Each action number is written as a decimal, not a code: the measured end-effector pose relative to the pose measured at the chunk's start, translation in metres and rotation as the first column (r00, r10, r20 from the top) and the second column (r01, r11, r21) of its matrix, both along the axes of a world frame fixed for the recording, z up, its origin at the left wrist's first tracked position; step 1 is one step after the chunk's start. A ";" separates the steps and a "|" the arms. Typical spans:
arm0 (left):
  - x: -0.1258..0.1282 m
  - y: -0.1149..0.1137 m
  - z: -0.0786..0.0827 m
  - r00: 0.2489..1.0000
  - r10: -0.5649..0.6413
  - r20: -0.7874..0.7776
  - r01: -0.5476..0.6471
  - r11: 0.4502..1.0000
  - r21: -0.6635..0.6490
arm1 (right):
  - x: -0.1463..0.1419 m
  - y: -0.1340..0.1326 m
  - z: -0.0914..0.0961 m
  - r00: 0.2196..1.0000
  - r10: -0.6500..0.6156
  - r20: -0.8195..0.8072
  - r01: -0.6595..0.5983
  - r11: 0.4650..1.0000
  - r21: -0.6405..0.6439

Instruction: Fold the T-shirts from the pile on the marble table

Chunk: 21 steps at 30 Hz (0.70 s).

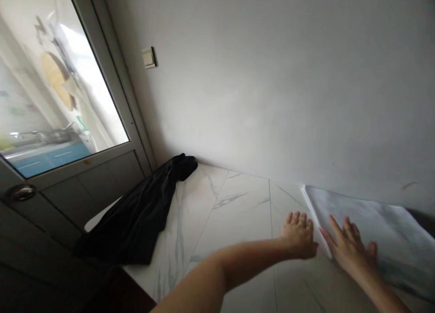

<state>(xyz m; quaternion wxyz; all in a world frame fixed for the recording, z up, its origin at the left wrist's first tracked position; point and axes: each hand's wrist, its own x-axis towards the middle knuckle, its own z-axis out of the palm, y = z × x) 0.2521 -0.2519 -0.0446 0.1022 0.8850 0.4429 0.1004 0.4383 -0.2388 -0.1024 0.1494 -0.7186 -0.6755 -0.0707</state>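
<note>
Lying folded, white cloth (384,215) is overlaid by the spread right hand (351,248); left hand (300,237) held loosely open, both empty.

The left grip (299,238) is turned back upward, its fingers (297,218) close together, slightly bent and pointing forward; its thumb (313,250) juts out on the right; the bare left forearm (251,262) runs from it leftward to a bent elbow (220,274); the right grip (352,251), near the left grip and apart from it on the right, faces palm down with fingers spread; the right forearm (382,292) extends behind it, slanting rightward; both grips are unclenched.
</note>
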 end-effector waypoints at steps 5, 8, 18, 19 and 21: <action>-0.109 0.033 0.021 0.992 0.129 0.007 -0.129 0.987 0.095 | -0.024 0.002 -0.010 0.992 -0.040 -0.120 0.034 0.998 -0.048; -0.196 0.056 0.041 0.931 0.352 0.094 -0.363 0.920 0.150 | -0.018 0.004 -0.020 0.991 -0.027 -0.131 0.020 0.998 -0.057; -0.450 0.097 0.091 0.412 0.868 0.275 -0.909 0.372 0.187 | -0.028 -0.009 -0.014 0.994 0.082 -0.070 -0.087 0.994 -0.071; -0.466 0.098 0.092 0.367 0.888 0.277 -0.928 0.330 0.174 | -0.032 -0.010 -0.016 0.995 0.075 -0.068 -0.078 0.996 -0.050; -0.490 0.101 0.090 0.308 0.914 0.266 -0.950 0.281 0.133 | -0.042 -0.011 -0.021 0.994 0.076 -0.080 -0.076 0.997 0.012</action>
